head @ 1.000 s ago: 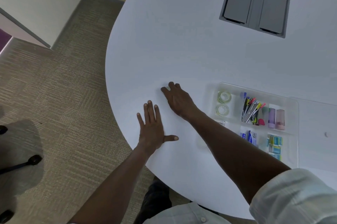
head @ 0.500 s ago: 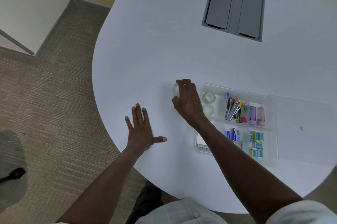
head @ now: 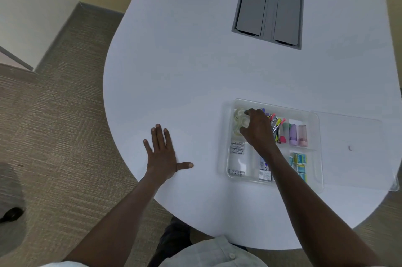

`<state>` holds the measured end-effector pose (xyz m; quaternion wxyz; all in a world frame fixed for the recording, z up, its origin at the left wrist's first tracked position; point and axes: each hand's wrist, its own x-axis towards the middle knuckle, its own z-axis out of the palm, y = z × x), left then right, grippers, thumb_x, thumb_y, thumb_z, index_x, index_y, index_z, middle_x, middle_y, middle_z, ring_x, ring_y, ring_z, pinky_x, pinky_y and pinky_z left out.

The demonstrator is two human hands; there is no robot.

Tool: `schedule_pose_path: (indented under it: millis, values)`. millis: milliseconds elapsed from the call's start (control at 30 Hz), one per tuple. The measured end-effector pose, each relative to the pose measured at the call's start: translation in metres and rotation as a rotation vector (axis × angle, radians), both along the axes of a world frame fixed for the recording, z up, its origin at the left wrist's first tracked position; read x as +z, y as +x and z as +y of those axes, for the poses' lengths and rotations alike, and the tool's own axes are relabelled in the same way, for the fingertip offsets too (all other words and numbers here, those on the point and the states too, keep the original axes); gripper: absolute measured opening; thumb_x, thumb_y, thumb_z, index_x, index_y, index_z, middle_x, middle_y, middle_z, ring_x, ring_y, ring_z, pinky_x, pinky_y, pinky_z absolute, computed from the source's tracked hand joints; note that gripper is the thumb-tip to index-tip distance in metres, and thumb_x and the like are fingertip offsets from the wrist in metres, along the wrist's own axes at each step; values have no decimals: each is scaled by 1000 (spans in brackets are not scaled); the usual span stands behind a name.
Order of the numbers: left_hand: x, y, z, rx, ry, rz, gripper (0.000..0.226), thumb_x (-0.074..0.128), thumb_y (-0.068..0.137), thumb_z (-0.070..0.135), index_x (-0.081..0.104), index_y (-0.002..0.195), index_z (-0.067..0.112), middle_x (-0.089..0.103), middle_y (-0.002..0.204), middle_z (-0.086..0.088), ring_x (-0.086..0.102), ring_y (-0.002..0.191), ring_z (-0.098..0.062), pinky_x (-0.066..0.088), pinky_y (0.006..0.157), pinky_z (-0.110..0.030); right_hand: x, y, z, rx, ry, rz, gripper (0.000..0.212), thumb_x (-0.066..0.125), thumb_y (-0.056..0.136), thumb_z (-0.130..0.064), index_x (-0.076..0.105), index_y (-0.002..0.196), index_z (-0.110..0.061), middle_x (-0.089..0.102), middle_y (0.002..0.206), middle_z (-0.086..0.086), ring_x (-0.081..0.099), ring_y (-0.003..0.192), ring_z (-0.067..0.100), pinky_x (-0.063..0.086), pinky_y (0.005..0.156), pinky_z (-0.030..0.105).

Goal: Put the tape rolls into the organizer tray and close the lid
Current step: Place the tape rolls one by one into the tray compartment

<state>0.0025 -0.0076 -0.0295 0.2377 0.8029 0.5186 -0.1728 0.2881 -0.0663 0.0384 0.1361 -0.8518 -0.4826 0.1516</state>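
Note:
A clear organizer tray [head: 314, 117] lies near the table's front right. Its far-left compartment holds clear tape rolls [head: 239, 115]. My right hand [head: 257, 129] is inside that compartment, fingers curled around a tape roll [head: 244, 124] on top of the others. My left hand [head: 162, 154] rests flat on the table to the left, fingers spread, holding nothing. The clear lid [head: 356, 151] lies flat on the table just right of the tray.
Other tray compartments hold pens and markers [head: 277, 125], two pastel tubes [head: 298, 135], small blue packets [head: 300, 164] and labelled packs [head: 237, 147]. A grey cable hatch [head: 268, 9] is set into the white table [head: 185, 71]. Carpet lies to the left.
My right hand picked up a tape roll from the table left of the tray and carried it right into the far-left compartment. My left hand stayed flat.

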Motion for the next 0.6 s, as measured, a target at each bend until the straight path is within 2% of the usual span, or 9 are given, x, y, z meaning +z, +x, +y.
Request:
schedule_pose_path:
  millis: [133,367,600]
  values:
    - [-1,-1,-1,-1,-4,-10,149,25,48,102,-29,144,1,-39,150,-23,-37,140,-36,-6,114,-65,2,11,3,136,-88,-19,51,75,68,-2,58,116,2,64,107,22,60,100,38,46,83,39]
    - [0,-1,0,-4,3,0,148,28,50,101,-30,143,1,-39,150,-23,-37,140,-36,-4,115,-65,4,26,10,408,-253,-41,50,69,71,5,60,119,-4,54,110,22,57,100,39,49,82,42]
    - [1,-1,0,-3,0,-1,147,29,50,101,-32,142,2,-39,151,-23,-37,141,-36,-4,115,-65,7,30,12,469,-322,-36,49,72,74,3,59,121,-4,51,115,22,56,101,40,48,81,43]
